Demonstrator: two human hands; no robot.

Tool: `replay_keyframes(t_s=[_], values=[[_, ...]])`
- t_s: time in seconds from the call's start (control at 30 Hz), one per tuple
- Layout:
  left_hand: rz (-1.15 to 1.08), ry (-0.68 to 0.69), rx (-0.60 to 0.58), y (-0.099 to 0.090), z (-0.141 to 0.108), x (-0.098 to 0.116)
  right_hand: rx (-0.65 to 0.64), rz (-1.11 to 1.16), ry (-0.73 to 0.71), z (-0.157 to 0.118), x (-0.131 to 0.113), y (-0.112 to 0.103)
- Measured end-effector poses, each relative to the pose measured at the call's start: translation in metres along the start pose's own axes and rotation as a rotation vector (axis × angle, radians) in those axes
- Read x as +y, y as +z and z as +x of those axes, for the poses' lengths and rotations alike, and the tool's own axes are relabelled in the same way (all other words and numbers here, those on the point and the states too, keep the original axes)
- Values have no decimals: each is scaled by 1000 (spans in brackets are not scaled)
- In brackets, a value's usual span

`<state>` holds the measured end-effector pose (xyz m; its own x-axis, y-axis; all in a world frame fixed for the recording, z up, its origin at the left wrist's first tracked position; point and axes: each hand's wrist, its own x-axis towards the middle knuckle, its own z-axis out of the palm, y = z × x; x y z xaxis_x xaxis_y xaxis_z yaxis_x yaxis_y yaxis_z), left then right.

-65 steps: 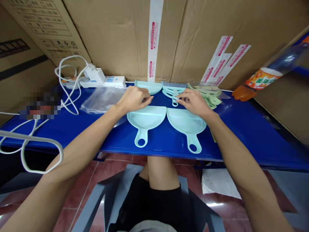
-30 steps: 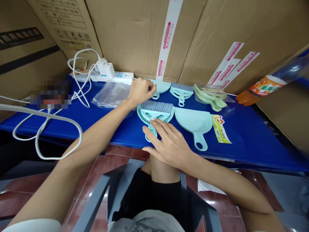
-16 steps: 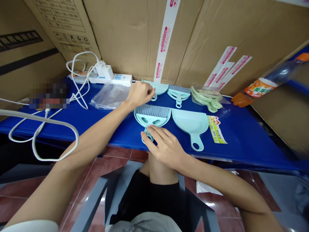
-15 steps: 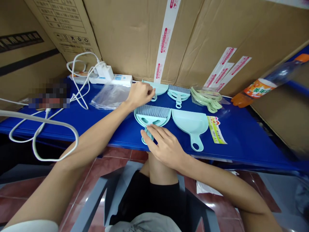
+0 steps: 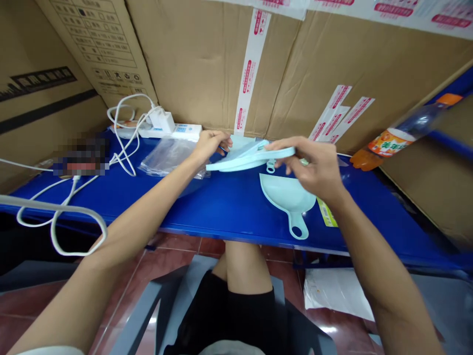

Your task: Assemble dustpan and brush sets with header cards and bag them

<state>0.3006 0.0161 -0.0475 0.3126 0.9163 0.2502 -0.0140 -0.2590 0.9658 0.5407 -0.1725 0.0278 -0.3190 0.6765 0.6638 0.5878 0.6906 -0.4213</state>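
A light-blue dustpan-and-brush set (image 5: 240, 161) is grasped by its handle in the right hand (image 5: 314, 162), raised above the worktop (image 5: 225, 207) and seen edge-on. Its long axis is laid roughly along the front edge, handle pointed right, pan left. A second dustpan (image 5: 288, 195) is set handle toward that edge. The left hand (image 5: 210, 145) is loosely curled; whether anything is gripped cannot be told.
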Motion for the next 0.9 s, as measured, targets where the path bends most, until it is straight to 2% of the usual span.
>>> replay_keyframes(t_s=[0.07, 0.13, 0.23, 0.3, 0.4, 0.53, 0.63, 0.8, 0.9], values=[[-137, -32, -43, 2, -3, 2, 123, 201, 80, 6, 20, -7], [-273, -87, -141, 5, -8, 6, 211, 324, 115, 6, 41, -6], [-429, -200, -260, 10, -15, 9, 243, 417, 177, -5, 68, -1], [-451, -233, -250, 13, -17, 9, 233, 443, 220, -15, 78, 0], [-415, -223, -175, 19, -17, 8, 226, 445, 260, -23, 82, -4], [-434, -137, -103, 26, -20, 9, 180, 493, 294, -23, 80, -7], [-439, -77, -97, 28, -23, 12, 174, 565, 376, -23, 82, -1], [-471, -48, -121, 31, -25, 7, 215, 710, 645, -27, 87, 19], [-481, -63, -148, 31, -24, 3, 205, 736, 659, -28, 86, 25]])
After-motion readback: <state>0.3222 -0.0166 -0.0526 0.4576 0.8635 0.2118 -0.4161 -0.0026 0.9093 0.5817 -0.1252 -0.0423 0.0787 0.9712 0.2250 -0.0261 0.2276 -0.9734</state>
